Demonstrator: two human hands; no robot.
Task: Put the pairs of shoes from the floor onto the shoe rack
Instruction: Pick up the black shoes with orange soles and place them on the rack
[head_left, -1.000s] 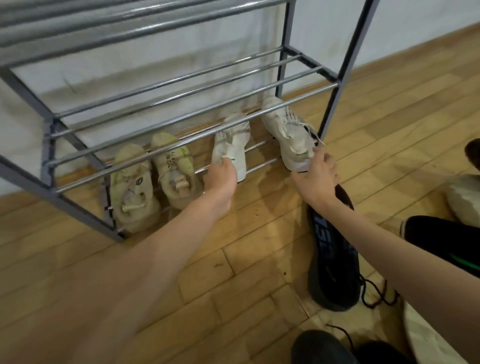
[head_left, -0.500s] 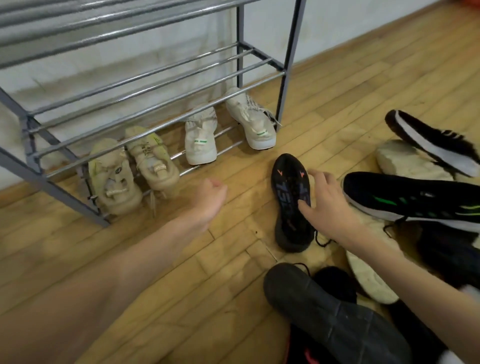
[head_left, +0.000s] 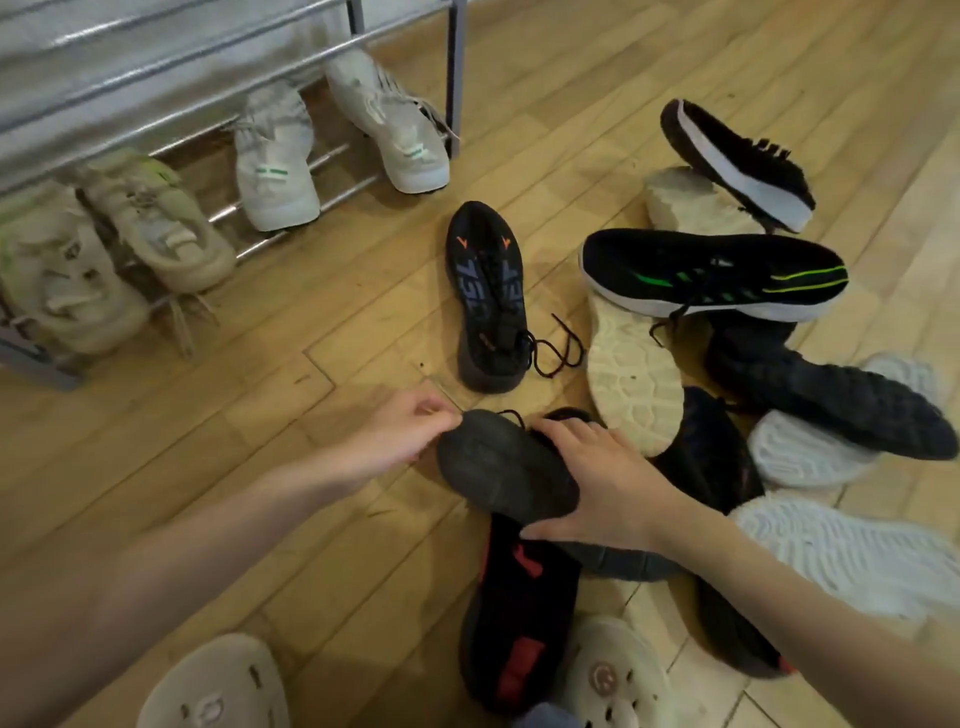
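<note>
A black shoe (head_left: 498, 467) lies sole-up on the wooden floor in front of me. My right hand (head_left: 597, 483) grips it across the middle, fingers over its far edge and thumb on the sole. My left hand (head_left: 400, 436) pinches its left end with curled fingers. A matching-looking black shoe with blue lettering (head_left: 488, 291) stands upright on the floor just beyond. The metal shoe rack (head_left: 454, 78) is at the top left. Its bottom tier holds two beige chunky sneakers (head_left: 156, 223) and two white sneakers (head_left: 275, 166).
A jumbled pile of shoes fills the right side, among them a black shoe with green stripes (head_left: 717, 275), a cream sole (head_left: 628, 374) and white soles. A black and red shoe (head_left: 519, 613) and two pale clogs (head_left: 218, 686) lie near me.
Both hands have left the white sneakers on the rack and come back toward me. They now hold the upturned black shoe, and the view has tilted down to the floor pile.
</note>
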